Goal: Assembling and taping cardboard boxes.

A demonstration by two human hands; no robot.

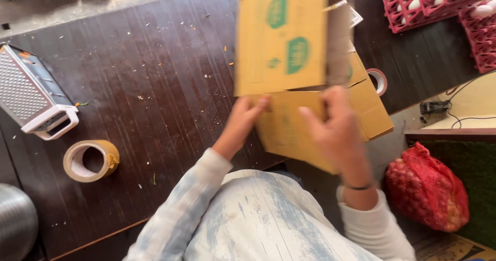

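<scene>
1. Clearly, both hands are on a flattened yellow cardboard box (289,75) over the right part of the dark wooden table (155,85).
2. Left hand (245,119) meets the box at its near-left lower edge, fingers curled onto the board; whether they pinch it or only press against it is blurred.
3. Right hand (333,124) lies over the box's near-right face, fingers spread wide and flat against the cardboard, wrist toward the body.
4. Seen from the hands, the box extends away toward the far side: one panel stands tilted up, its long axis running near to far, with a lower panel slanting off to the right.
5. Both hands are equally close to the box; the right covers more of it.
6. Around it: a roll of brown tape (92,160) at near left, a metal grater (31,93) at left, a second tape roll (378,80) just right of the box, pink egg trays (434,3) at far right, and a red mesh bag (426,188) near right.
</scene>
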